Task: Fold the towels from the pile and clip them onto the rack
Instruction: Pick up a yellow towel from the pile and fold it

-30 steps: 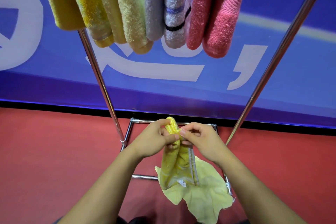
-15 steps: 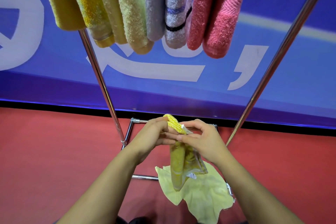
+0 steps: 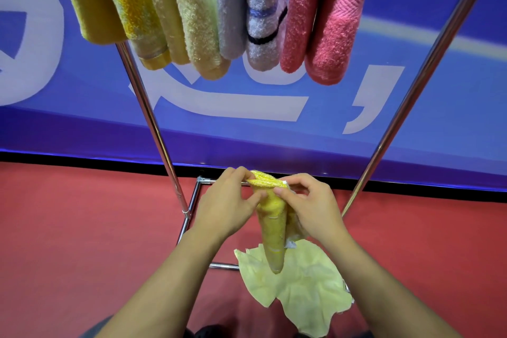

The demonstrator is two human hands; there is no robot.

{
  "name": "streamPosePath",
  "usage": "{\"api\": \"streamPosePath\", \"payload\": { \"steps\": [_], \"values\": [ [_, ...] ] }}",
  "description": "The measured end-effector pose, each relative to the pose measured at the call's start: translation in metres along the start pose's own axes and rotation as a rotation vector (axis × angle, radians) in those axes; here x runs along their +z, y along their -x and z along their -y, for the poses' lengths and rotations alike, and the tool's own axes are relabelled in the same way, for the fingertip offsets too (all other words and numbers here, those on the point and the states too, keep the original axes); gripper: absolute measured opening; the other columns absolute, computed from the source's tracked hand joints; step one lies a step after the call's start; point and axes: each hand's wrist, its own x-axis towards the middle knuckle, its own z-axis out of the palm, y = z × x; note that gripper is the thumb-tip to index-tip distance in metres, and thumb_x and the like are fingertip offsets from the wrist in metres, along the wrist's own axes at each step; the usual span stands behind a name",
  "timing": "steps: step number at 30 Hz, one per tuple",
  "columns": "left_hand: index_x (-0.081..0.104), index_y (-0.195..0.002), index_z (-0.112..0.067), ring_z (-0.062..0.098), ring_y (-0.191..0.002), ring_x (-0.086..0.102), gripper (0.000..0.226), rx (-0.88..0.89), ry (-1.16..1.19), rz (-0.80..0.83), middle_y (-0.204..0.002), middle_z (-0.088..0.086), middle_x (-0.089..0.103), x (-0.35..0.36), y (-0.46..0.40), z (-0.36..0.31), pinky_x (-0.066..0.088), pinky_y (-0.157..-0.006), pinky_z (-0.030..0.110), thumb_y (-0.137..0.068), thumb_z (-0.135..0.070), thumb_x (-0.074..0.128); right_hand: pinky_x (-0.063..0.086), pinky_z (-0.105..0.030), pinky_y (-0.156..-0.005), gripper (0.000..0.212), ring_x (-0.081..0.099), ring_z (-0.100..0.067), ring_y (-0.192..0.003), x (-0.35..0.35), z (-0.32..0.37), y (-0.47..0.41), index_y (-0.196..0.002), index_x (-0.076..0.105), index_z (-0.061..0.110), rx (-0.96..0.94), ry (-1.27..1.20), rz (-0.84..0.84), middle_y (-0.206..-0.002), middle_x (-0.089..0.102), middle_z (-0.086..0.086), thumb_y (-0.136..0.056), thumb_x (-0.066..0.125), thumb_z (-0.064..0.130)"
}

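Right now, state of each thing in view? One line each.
Yellow towel: folded narrow, hanging down, held up by both hands.
Left hand: pinches the towel's top fold.
Right hand: pinches the top fold from the other side.
Pale yellow cloth: lying crumpled and unfolded on the floor, over the rack base.
Pink towel: folded, hanging from the rack's top.
Striped towel: folded, hanging beside it.
Rack: standing; clips out of view.

fuzzy terry cloth towels (image 3: 197, 8) hang from a shiny chromed metal rack (image 3: 153, 123) over matt red floor (image 3: 82, 228).
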Motion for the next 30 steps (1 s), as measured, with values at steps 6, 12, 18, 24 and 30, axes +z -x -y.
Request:
{"api": "streamPosePath", "payload": {
  "steps": [6, 12, 18, 24, 30],
  "values": [
    [0.061, -0.082, -0.026, 0.008, -0.09, 0.067, 0.024, 0.064, 0.317, -0.093, -0.094, -0.011, 0.071, -0.001, -0.004, -0.002, 0.051, -0.079, 0.026, -0.081, -0.034, 0.084, 0.06, -0.033, -0.072, 0.011, 0.072, -0.015, -0.078, -0.007, 0.007, -0.003, -0.093, 0.074, 0.02, 0.019, -0.103, -0.027, -0.089, 0.078, 0.001, -0.087, 0.078, 0.012],
    [0.057, -0.092, -0.013, 0.001, -0.063, 0.056, 0.025, 0.09, 0.75, -0.073, -0.072, -0.016, 0.06, -0.004, -0.002, -0.009, 0.045, -0.062, 0.015, -0.085, -0.004, 0.08, 0.057, -0.021, -0.056, 0.013, 0.073, -0.013, -0.071, -0.006, 0.024, 0.0, -0.096, 0.072, 0.014, 0.004, -0.253, -0.039, -0.089, 0.075, -0.006, -0.089, 0.075, 0.004],
    [0.052, -0.132, -0.016, 0.015, -0.08, 0.061, 0.051, 0.162, 1.0, 0.002, -0.089, 0.008, 0.06, -0.007, 0.003, -0.01, 0.052, -0.075, 0.023, -0.086, -0.009, 0.073, 0.061, -0.024, -0.069, 0.017, 0.074, -0.013, -0.085, 0.002, 0.039, 0.001, -0.092, 0.074, 0.012, -0.002, -0.436, -0.004, -0.083, 0.077, -0.001, -0.087, 0.073, -0.004],
    [0.071, -0.114, -0.007, 0.008, -0.094, 0.072, 0.035, 0.115, 0.928, 0.01, -0.104, 0.003, 0.078, -0.004, 0.006, -0.019, 0.053, -0.081, 0.018, -0.081, -0.007, 0.084, 0.059, -0.02, -0.067, 0.015, 0.073, -0.01, -0.074, 0.009, 0.045, -0.002, -0.093, 0.073, 0.01, -0.003, -0.485, -0.02, -0.081, 0.078, -0.002, -0.086, 0.073, -0.003],
    [0.08, -0.105, -0.015, 0.0, -0.088, 0.071, 0.017, 0.103, 0.89, -0.026, -0.097, -0.005, 0.081, -0.013, 0.004, -0.021, 0.052, -0.079, 0.015, -0.089, -0.014, 0.076, 0.056, -0.02, -0.063, 0.013, 0.067, -0.01, -0.058, 0.01, 0.046, -0.005, -0.095, 0.073, 0.01, -0.056, -0.406, -0.019, -0.081, 0.077, 0.0, -0.086, 0.075, 0.001]
  ]
}}
